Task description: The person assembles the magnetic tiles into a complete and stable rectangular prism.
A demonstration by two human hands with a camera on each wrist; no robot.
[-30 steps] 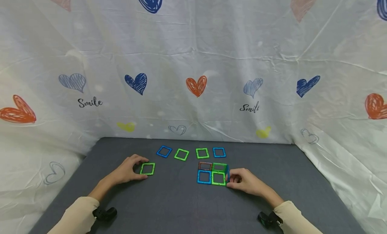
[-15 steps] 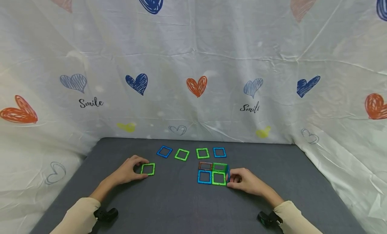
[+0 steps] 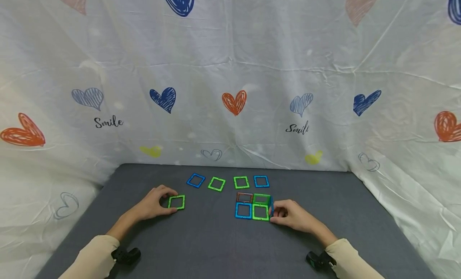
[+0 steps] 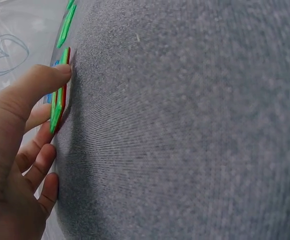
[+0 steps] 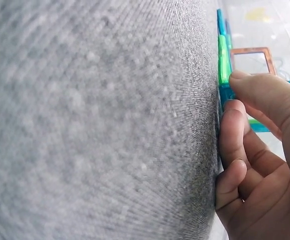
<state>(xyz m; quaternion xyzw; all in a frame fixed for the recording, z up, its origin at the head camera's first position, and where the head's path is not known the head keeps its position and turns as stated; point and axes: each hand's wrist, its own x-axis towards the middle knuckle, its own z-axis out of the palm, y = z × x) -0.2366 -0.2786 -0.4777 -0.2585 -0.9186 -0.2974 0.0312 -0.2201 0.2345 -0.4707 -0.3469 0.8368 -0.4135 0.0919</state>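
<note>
At the left, my left hand (image 3: pixel 155 203) holds a green magnetic tile (image 3: pixel 184 202) between thumb and fingers at its opposite edges. A red tile (image 4: pixel 63 95) shows against its underside in the left wrist view. My right hand (image 3: pixel 292 217) pinches an upright blue tile (image 3: pixel 272 207), which stands along the right edge of a flat green tile (image 3: pixel 261 219). A flat blue tile (image 3: pixel 243 217) joins that green one on the left. Behind them stand an orange-brown tile (image 3: pixel 245 193) and another green tile (image 3: pixel 261 195), side by side.
Along the back of the dark grey table (image 3: pixel 201 247) lie a tilted blue tile (image 3: pixel 195 174), two green tiles (image 3: pixel 216 190) and a blue tile (image 3: pixel 261 186). A white cloth (image 3: pixel 201 127) printed with hearts hangs behind and at the sides.
My left hand and its green tile have shifted very slightly to the right. The right hand keeps its place at the upright blue tile.
</note>
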